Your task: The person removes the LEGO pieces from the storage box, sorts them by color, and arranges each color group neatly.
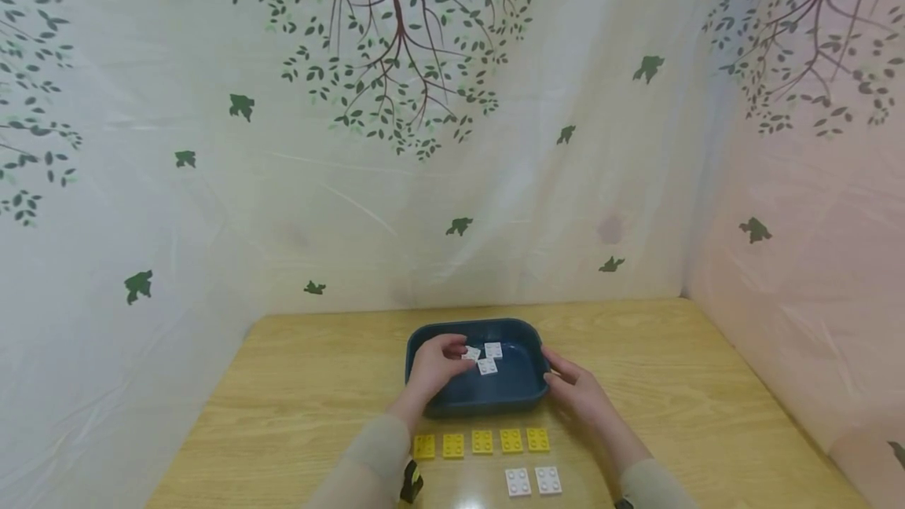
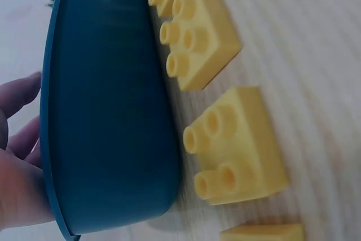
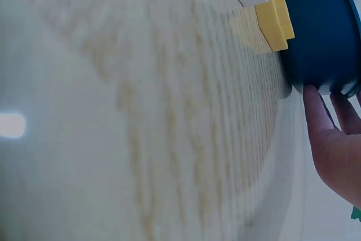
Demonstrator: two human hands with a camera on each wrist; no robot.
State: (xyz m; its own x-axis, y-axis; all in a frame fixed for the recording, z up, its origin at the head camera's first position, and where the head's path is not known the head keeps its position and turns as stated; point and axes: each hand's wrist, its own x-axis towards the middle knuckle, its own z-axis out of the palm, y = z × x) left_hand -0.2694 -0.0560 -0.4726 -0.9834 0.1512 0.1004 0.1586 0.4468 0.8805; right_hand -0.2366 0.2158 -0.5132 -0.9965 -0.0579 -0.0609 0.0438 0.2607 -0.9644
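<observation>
A dark blue plastic tub [image 1: 481, 407] stands on the wooden table with several white toy building bricks [image 1: 487, 367] inside. My left hand [image 1: 437, 368] reaches over the tub's left side, thumb and fingers apart beside a tilted white brick [image 1: 470, 353]. In the left wrist view the tub wall [image 2: 113, 105] hides part of this hand [image 2: 20, 179]. Against the outside of the tub's right end, my right hand [image 1: 581, 393] rests with its fingertips and thumb; the right wrist view shows its fingers [image 3: 317, 111] extended to the wall.
Several yellow bricks [image 1: 482, 442] form a row in front of the tub. Nearer to me, two white bricks [image 1: 518, 482] lie side by side. Behind the table [image 1: 318, 383] hangs a pale curtain [image 1: 339, 258] printed with branches and leaves.
</observation>
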